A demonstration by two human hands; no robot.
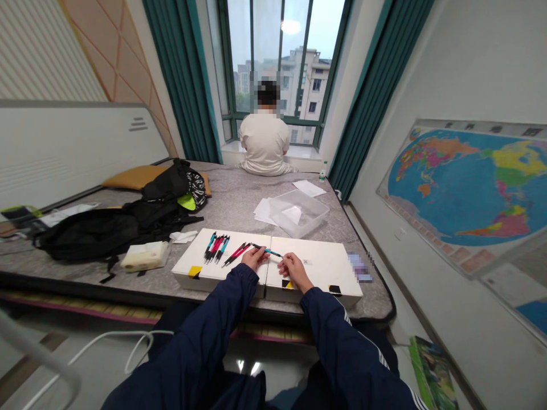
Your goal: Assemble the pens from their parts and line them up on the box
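A blue and black pen [272, 251] is held in my left hand [255, 259], with its fingers closed round the barrel, over the join between two white boxes [316, 250]. At the pen's right end, the fingers of my right hand [294, 270] are pinched together; whatever lies between them is too small to make out. Left of my hands, red and black pens [236, 254] lie slantwise on the white surface. Further left is a row of several blue, red and black pens [216, 248].
Behind the boxes sit a clear plastic bin [318, 212] and white papers [262, 210]. A tissue pack [145, 256] and black backpack [98, 228] lie left. A person [265, 139] sits by the window, facing away. A bottle [323, 171] stands at the bed's far right corner.
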